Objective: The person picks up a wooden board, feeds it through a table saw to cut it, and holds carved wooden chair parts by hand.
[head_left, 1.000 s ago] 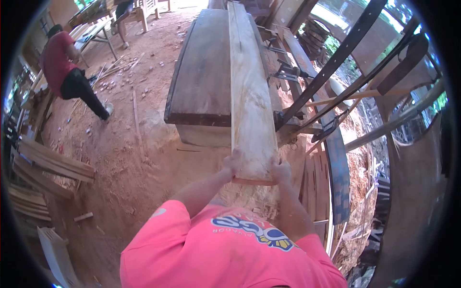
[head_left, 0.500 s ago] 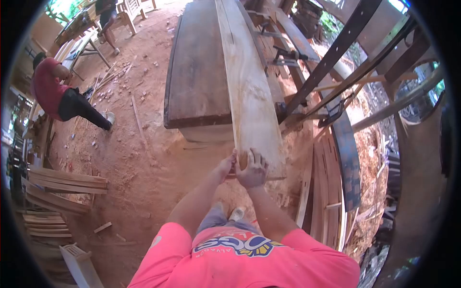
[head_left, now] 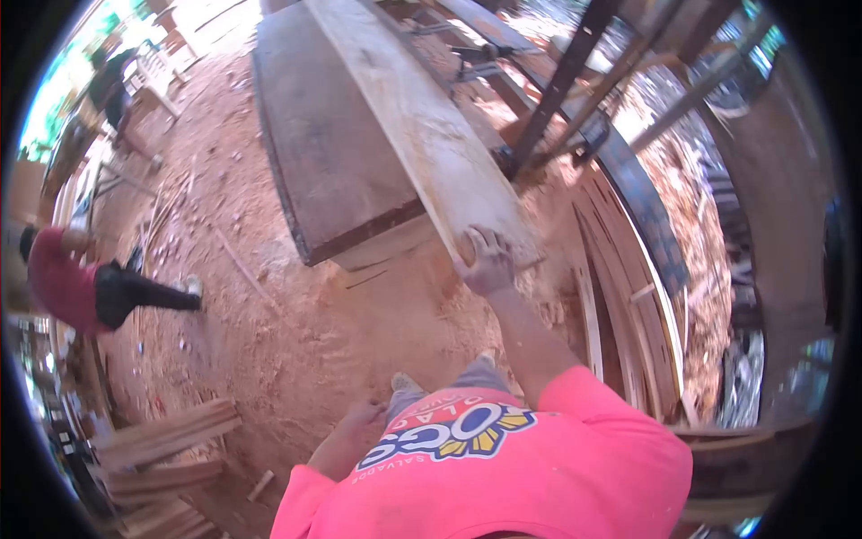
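Observation:
A long pale wooden plank (head_left: pixel 440 148) lies lengthwise over a dark wooden tabletop (head_left: pixel 328 162), its near end sticking out past the table's edge toward me. My right hand (head_left: pixel 488 259) grips that near end at the left corner, fingers bent over the top face and thumb by the side edge. Down by my thigh, apart from the plank, is my left hand (head_left: pixel 366 415). Its fingers are small and blurred, and I make out nothing held in it.
At the left a person in a red shirt (head_left: pixel 67 278) stands bent over; another person (head_left: pixel 112 94) is farther back. Stacked wooden pieces (head_left: pixel 166 440) lie at lower left. Curved boards (head_left: pixel 620 287) lean at right, near dark upright beams (head_left: pixel 566 85). Sawdust covers the ground.
My left hand has left the plank's edge and dropped back beside my thigh. My right hand stays on the plank's end. The view has turned, shifting the table leftward.

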A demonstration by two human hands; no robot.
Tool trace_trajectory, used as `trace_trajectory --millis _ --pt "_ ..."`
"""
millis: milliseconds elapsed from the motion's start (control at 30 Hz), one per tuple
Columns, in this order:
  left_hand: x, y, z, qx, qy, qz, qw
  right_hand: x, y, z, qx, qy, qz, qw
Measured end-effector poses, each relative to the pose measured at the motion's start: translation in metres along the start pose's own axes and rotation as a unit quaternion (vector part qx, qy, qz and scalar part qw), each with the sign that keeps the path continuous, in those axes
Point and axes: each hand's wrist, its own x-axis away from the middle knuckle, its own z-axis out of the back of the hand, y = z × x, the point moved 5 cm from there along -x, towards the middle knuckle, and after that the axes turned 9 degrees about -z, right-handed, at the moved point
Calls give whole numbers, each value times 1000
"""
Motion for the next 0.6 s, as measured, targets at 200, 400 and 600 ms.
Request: trace_trajectory --millis 200,400,600 --pt "30 -23 129 176 234 28 956 -8 -9 1 -1 -11 -19 1000" --pt "-11 9 149 164 261 -26 951 -24 -18 -6 5 -21 -20 1000" --pt "-34 92 88 31 193 -105 975 -37 -21 -19 19 -12 -7 1000"
